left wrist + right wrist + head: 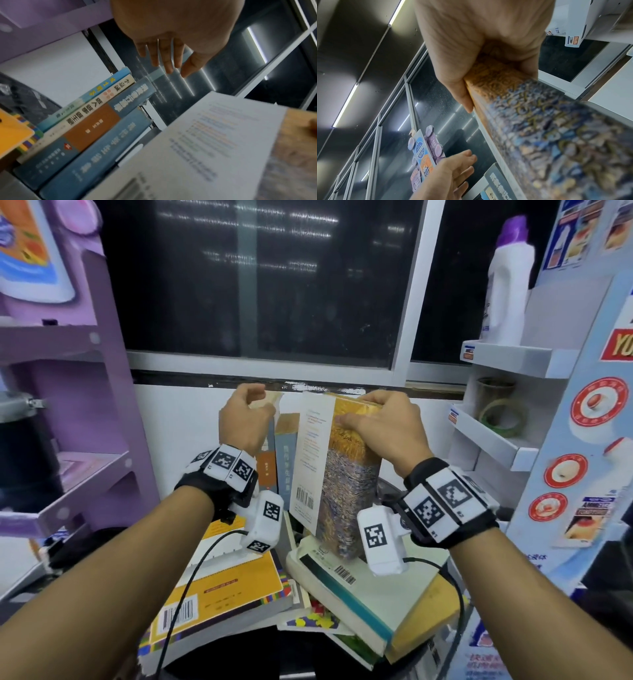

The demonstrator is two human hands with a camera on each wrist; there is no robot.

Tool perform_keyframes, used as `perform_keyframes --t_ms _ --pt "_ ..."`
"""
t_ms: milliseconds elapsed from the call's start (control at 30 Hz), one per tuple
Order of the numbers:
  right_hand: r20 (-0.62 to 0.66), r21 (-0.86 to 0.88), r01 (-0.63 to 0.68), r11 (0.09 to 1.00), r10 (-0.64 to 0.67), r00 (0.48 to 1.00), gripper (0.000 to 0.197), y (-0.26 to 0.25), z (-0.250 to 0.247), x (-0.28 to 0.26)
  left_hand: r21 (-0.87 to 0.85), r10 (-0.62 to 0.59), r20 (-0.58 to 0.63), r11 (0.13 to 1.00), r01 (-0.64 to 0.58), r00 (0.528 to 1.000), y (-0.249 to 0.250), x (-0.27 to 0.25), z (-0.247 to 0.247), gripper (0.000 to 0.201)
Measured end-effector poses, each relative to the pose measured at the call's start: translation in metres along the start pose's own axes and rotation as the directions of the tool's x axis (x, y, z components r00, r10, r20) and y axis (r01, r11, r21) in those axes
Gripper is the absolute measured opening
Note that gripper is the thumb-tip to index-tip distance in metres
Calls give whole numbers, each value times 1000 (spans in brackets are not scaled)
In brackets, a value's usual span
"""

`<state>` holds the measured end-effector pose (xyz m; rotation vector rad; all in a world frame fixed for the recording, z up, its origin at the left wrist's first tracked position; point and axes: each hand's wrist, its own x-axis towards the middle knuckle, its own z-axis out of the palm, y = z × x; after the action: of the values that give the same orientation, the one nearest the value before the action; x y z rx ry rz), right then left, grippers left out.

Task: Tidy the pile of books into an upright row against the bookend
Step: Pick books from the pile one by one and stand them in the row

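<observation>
The painted-cover book (346, 474) is standing upright at the row's right end, near the far wall — the right hand (383, 422) is clamping its top to steady it, while the left hand (245, 416), fingers loose and empty, is hovering over the standing books (89, 129).

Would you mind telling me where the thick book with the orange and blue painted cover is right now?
In the head view the thick painted-cover book stands centre-right, gripped at its top by the right hand, just right of the upright blue-spined books.
</observation>
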<state>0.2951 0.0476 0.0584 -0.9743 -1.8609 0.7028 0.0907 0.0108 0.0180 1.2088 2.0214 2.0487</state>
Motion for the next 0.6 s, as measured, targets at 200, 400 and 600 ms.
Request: perform_keyframes --t_ms 200,400,600 --pt "-121 48 34 998 -28 992 24 -8 -3 18 280 89 54 955 -101 995 -17 22 8 52" --pt "-239 67 94 993 -76 968 26 -12 -4 38 512 37 91 855 -79 995 -38 39 28 79" --pt "-268 53 96 994 -79 960 29 -12 0 57 623 156 86 762 -176 984 -56 42 46 88"
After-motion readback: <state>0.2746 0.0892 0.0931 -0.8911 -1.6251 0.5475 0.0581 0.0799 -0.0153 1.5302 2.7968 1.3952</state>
